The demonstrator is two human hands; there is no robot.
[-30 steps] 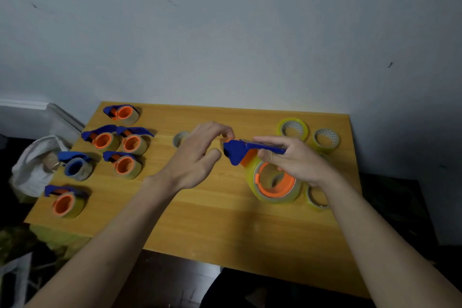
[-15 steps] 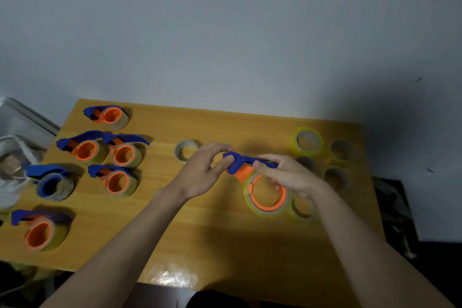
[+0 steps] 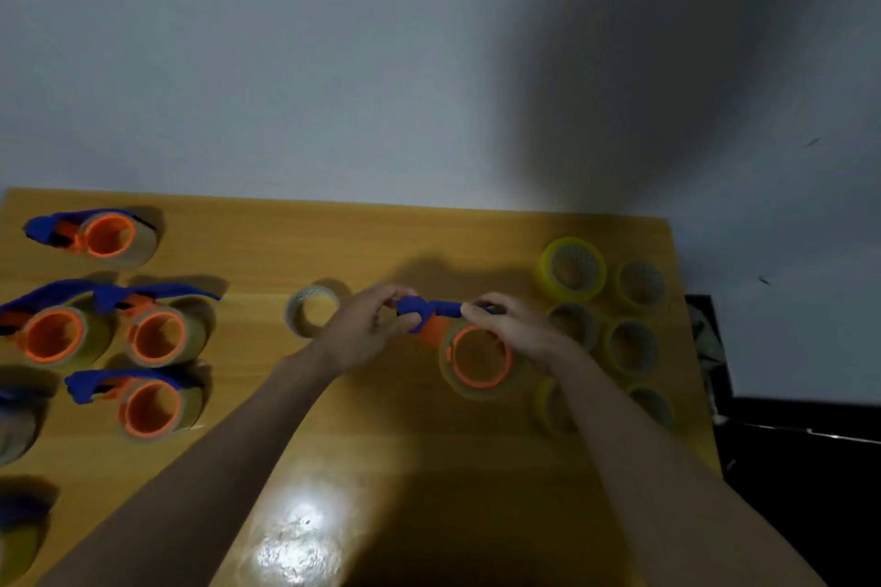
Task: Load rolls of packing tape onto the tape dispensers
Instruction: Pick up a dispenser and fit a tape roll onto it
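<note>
A blue and orange tape dispenser (image 3: pixel 441 309) with a yellowish roll of tape (image 3: pixel 479 360) on its orange core is held just above the wooden table (image 3: pixel 381 443), near the middle. My left hand (image 3: pixel 367 331) pinches the blue front end of the dispenser. My right hand (image 3: pixel 517 331) grips the blue handle from the right, with its fingers over the roll's top. Loose tape rolls lie nearby: one (image 3: pixel 312 310) to the left of my left hand and several (image 3: pixel 572 269) at the right of the table.
Several loaded dispensers (image 3: pixel 152 338) with orange cores stand in rows at the table's left side. The white wall (image 3: pixel 333 62) rises right behind the table's far edge. A bright light reflection (image 3: pixel 295 534) sits on the near table surface. A dark area lies to the right of the table.
The camera view has tilted and shifted, so the table sits lower and the image is blurred. My left hand has closed onto the dispenser's blue front end; the right hand keeps its hold.
</note>
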